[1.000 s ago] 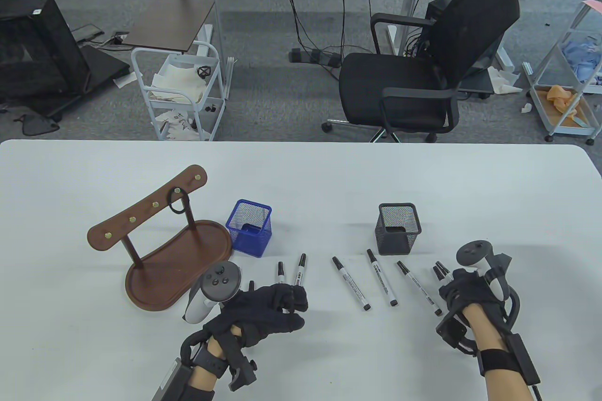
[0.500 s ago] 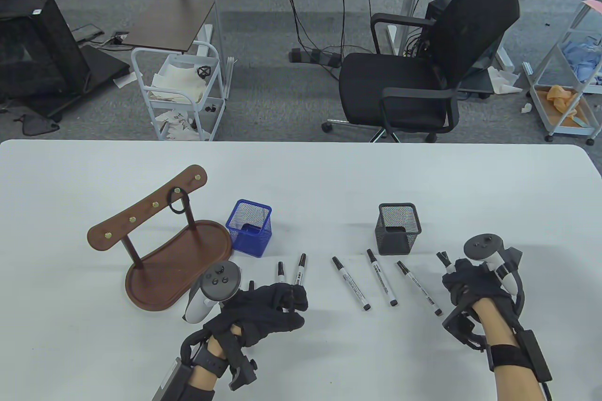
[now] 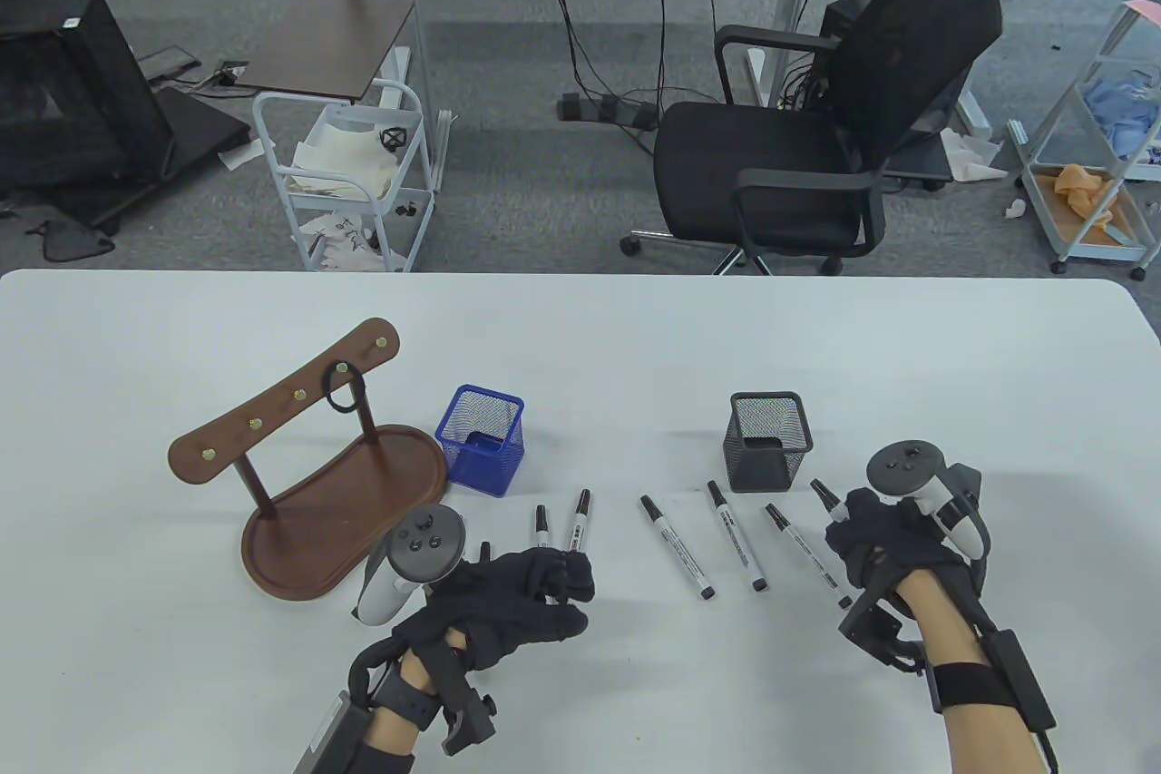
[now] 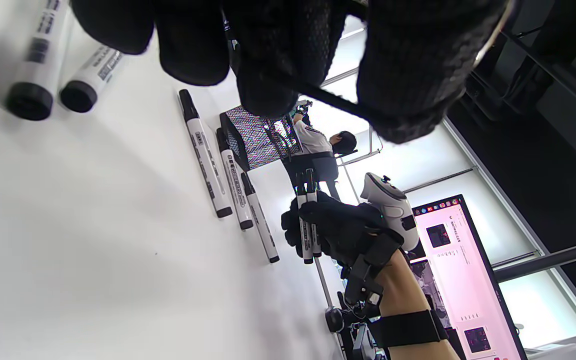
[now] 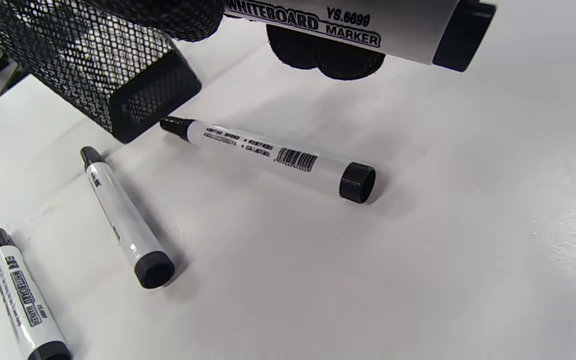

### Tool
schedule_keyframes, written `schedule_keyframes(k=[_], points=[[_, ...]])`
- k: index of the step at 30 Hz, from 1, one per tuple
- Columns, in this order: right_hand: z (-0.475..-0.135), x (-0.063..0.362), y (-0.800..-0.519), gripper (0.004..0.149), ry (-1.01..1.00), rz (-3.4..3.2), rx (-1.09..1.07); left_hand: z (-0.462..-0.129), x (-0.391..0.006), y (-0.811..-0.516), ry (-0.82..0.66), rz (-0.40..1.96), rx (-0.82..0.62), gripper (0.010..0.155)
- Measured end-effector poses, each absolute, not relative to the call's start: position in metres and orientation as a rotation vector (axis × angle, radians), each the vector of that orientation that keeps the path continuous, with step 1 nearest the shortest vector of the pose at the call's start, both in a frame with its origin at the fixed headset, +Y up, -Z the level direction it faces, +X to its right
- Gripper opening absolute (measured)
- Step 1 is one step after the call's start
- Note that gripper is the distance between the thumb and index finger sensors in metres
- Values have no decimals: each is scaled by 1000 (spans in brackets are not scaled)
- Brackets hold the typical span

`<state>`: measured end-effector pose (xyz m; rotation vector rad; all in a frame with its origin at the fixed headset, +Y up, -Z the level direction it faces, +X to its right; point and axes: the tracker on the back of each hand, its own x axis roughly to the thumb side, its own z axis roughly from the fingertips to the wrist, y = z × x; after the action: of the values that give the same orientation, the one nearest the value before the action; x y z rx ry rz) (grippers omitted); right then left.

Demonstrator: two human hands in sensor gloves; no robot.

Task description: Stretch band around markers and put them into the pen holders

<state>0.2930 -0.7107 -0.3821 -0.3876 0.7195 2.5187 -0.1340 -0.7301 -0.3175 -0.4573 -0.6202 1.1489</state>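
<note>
From above we're only seeing one cap poking out of our right hand. The left wrist view is showing it gripping two markers; our left hand is pinching a thin black band.

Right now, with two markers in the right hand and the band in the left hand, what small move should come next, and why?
Probably bring the right hand toward the left hand. The right hand grips two markers off the table, and the left hand's fingers hold the black band stretched open. The band can then go over the marker ends.

Fingers hold a marker above three loose markers.
</note>
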Motion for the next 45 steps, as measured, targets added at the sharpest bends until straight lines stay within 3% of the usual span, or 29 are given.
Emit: schedule_keyframes(k=[24, 29, 38, 45], points=[[-387, 268, -727, 46, 597, 2733, -400, -317, -135, -729, -623, 1156, -448, 71], [-386, 267, -731, 55, 562, 2776, -415, -316, -135, -729, -622, 1157, -449, 70], [-389, 262, -740, 60, 628, 2811, -436, -317, -136, -729, -619, 1160, -448, 71], [-390, 259, -747, 55, 649, 2842, -453, -317, -136, -729, -619, 1160, -450, 70]])
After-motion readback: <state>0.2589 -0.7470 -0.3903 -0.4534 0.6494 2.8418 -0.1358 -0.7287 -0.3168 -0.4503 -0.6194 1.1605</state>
